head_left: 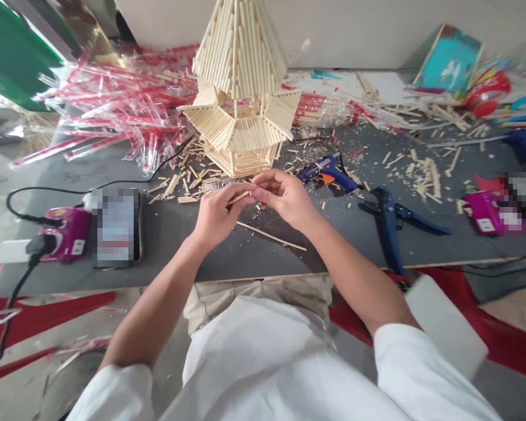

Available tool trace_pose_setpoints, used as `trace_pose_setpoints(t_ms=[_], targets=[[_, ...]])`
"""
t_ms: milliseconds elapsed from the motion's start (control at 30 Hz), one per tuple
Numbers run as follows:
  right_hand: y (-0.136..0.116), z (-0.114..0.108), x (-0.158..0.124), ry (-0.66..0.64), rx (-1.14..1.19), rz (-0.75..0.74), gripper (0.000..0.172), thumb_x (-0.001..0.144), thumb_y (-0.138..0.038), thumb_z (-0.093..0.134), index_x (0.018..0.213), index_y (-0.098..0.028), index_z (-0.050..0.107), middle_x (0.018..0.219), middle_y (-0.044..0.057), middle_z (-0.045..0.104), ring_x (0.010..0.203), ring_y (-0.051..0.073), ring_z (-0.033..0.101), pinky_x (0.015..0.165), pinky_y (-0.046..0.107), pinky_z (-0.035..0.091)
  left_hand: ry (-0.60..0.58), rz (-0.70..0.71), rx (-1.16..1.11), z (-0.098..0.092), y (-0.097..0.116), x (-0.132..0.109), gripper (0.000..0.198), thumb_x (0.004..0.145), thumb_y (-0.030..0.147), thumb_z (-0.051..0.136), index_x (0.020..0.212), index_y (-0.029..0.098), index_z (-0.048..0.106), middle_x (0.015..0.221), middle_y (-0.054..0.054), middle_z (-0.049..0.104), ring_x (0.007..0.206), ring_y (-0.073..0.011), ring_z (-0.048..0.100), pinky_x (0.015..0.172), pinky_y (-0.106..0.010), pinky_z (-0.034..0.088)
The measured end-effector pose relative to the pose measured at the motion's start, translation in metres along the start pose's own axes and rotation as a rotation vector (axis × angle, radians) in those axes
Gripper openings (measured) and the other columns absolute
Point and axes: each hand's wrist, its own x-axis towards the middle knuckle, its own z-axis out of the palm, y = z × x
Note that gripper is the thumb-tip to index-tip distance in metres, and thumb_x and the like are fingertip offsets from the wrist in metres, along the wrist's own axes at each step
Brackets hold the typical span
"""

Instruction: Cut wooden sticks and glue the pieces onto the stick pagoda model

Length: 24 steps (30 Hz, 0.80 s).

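In front of my chest, my left hand is closed in a pinch on a short wooden stick, most of it hidden by the fingers. My right hand is closed too, its fingertips meeting the left ones at the stick's other end. Just beyond both hands stands a lantern-like model built of thin wooden sticks, with a tall pointed roof and flared panels below. A long thin stick lies on the dark table under my hands.
A blue glue gun and blue cutters lie to the right. Left are a phone, a purple power adapter with cables, and a heap of red-and-clear wrappers. Cut stick pieces litter the table.
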Motion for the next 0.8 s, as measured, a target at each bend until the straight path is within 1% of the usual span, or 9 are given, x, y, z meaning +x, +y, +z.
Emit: trace_pose_setpoints(t_ms=[67, 167, 267, 367, 467, 533, 600, 700, 800], targets=[[-0.0005, -0.0013, -0.0003, -0.006, -0.008, -0.01, 0.053, 0.068, -0.055, 0.097, 0.099, -0.023, 0.068, 0.09, 0.001, 0.073, 0.073, 0.014, 0.064, 0.065, 0.03, 0.057, 0.008, 0.004, -0.01, 0.0017, -0.0007, -0.0003, 0.021, 0.1, 0.033, 0.069, 0.114, 0.02, 0.078, 0.096, -0.002, 0.082, 0.066, -0.01, 0.064, 0.068, -0.021, 0.051], [-0.0031, -0.0024, -0.0013, -0.017, -0.018, -0.043, 0.05, 0.072, -0.051, 0.096, 0.103, -0.023, 0.069, 0.089, 0.0, 0.072, 0.075, 0.014, 0.064, 0.07, 0.029, 0.056, 0.002, 0.007, -0.013, 0.0033, -0.0019, -0.0004, 0.021, 0.099, 0.034, 0.07, 0.114, 0.02, 0.078, 0.095, -0.002, 0.081, 0.063, -0.0092, 0.062, 0.066, -0.021, 0.05], [-0.0047, -0.0032, -0.0017, -0.059, -0.058, -0.044, 0.047, 0.078, -0.052, 0.091, 0.108, -0.022, 0.072, 0.095, 0.002, 0.075, 0.079, 0.014, 0.067, 0.074, 0.029, 0.056, -0.02, -0.009, -0.061, 0.0043, -0.0035, -0.0007, 0.022, 0.099, 0.035, 0.07, 0.114, 0.021, 0.075, 0.093, -0.002, 0.081, 0.069, -0.0116, 0.069, 0.066, -0.022, 0.051], [-0.0035, -0.0055, -0.0013, -0.102, -0.119, -0.03, 0.043, 0.082, -0.056, 0.086, 0.105, -0.021, 0.075, 0.092, 0.002, 0.076, 0.074, 0.014, 0.065, 0.071, 0.03, 0.054, -0.044, -0.062, -0.139, 0.0051, -0.0042, -0.0016, 0.027, 0.099, 0.037, 0.07, 0.12, 0.02, 0.07, 0.095, -0.004, 0.082, 0.081, -0.0159, 0.078, 0.071, -0.023, 0.056], [-0.0028, -0.0086, -0.0009, -0.127, -0.147, -0.025, 0.041, 0.082, -0.057, 0.086, 0.097, -0.02, 0.077, 0.079, 0.0, 0.072, 0.066, 0.013, 0.06, 0.064, 0.029, 0.049, -0.067, -0.097, -0.166, 0.0057, -0.0035, -0.0026, 0.032, 0.098, 0.039, 0.071, 0.124, 0.02, 0.067, 0.095, -0.005, 0.083, 0.083, -0.0176, 0.08, 0.073, -0.025, 0.058], [-0.0038, -0.0095, -0.001, -0.137, -0.156, -0.028, 0.041, 0.081, -0.058, 0.088, 0.093, -0.02, 0.076, 0.074, -0.001, 0.069, 0.065, 0.013, 0.058, 0.062, 0.028, 0.047, -0.078, -0.119, -0.183, 0.0063, -0.0027, -0.0031, 0.033, 0.098, 0.041, 0.071, 0.124, 0.02, 0.067, 0.096, -0.006, 0.083, 0.085, -0.0184, 0.08, 0.072, -0.025, 0.059], [-0.0057, -0.0089, -0.0014, -0.132, -0.129, -0.032, 0.042, 0.08, -0.058, 0.089, 0.091, -0.021, 0.073, 0.073, -0.002, 0.068, 0.065, 0.013, 0.058, 0.062, 0.028, 0.048, -0.066, -0.14, -0.225, 0.0072, -0.0023, -0.0033, 0.032, 0.097, 0.04, 0.073, 0.121, 0.021, 0.068, 0.097, -0.006, 0.082, 0.085, -0.0188, 0.08, 0.07, -0.026, 0.059], [-0.0077, -0.0063, -0.0021, -0.104, -0.004, -0.034, 0.044, 0.081, -0.06, 0.087, 0.092, -0.021, 0.068, 0.075, -0.002, 0.068, 0.064, 0.011, 0.058, 0.062, 0.028, 0.051, -0.033, -0.15, -0.308, 0.0085, -0.0021, -0.0035, 0.03, 0.095, 0.039, 0.075, 0.119, 0.021, 0.068, 0.097, -0.006, 0.081, 0.086, -0.0193, 0.079, 0.072, -0.028, 0.059], [-0.0078, -0.0048, -0.0028, -0.096, 0.091, -0.013, 0.044, 0.084, -0.061, 0.084, 0.096, -0.022, 0.066, 0.079, -0.001, 0.069, 0.066, 0.011, 0.061, 0.06, 0.027, 0.052, -0.028, -0.141, -0.309, 0.0079, -0.0017, -0.0029, 0.025, 0.094, 0.038, 0.076, 0.112, 0.021, 0.071, 0.098, -0.005, 0.08, 0.082, -0.0176, 0.076, 0.071, -0.027, 0.056]])
